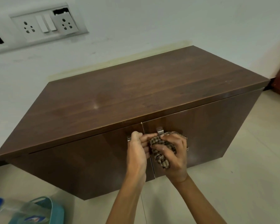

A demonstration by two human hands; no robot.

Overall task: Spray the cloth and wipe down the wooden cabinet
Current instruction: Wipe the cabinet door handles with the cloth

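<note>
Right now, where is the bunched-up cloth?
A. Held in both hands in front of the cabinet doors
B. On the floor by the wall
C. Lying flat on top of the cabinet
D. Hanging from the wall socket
A: the cloth is bunched between the left hand and the right hand, in front of the cabinet doors.

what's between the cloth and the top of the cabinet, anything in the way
Nothing visible. Both the left hand and the right hand hold the bunched cloth in front of the cabinet doors, near the metal handles. The cabinet top just above is bare, so the way up looks open.
</note>
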